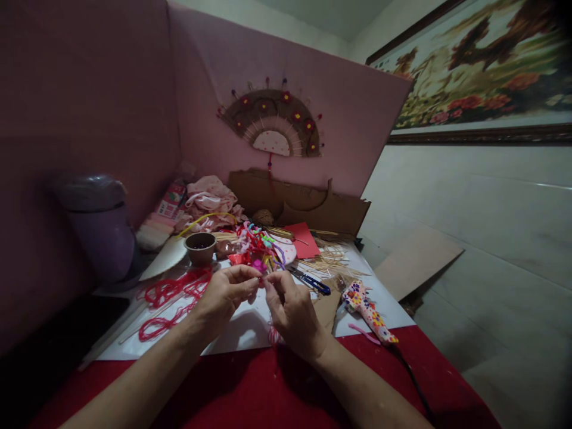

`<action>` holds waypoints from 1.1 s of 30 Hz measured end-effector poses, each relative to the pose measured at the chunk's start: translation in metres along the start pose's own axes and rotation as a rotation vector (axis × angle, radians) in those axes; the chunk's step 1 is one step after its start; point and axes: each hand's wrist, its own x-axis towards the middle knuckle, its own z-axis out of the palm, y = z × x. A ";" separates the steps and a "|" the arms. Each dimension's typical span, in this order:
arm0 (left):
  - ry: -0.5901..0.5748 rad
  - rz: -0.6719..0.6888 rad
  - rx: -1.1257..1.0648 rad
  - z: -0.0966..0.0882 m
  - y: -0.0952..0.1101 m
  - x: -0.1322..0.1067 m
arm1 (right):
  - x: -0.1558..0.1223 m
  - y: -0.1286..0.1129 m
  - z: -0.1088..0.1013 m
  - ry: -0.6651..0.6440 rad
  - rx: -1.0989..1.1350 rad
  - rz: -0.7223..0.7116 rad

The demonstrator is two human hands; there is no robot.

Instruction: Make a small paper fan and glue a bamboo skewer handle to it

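My left hand (232, 292) and my right hand (292, 310) meet over the white sheet (241, 339), fingertips almost touching. Both pinch a thin piece of red yarn, mostly hidden by the fingers. Strands of red yarn (274, 333) hang below my right hand. To the left of my left hand lie loose loops of red yarn (156, 325). Just beyond the fingertips is a heap of coloured pipe cleaners (257, 238). A blue utility knife (313, 281) rests to the right of my right hand.
A floral hot glue gun (369, 313) lies at right, its cord trailing. Behind are a small brown bowl (201, 249), red paper (304, 239), thin wooden sticks (339, 262) and torn cardboard (313, 208). A purple bin (98, 232) stands left. A decorated fan (272, 122) hangs on the pink board.
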 end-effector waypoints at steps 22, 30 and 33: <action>-0.014 0.021 0.041 0.000 0.002 0.000 | 0.001 0.002 0.001 0.027 -0.041 -0.035; -0.027 0.091 0.103 -0.004 -0.003 0.001 | 0.002 0.003 0.001 0.019 -0.049 -0.067; -0.030 0.110 0.135 -0.005 -0.004 0.002 | 0.000 0.004 0.002 0.011 -0.036 -0.077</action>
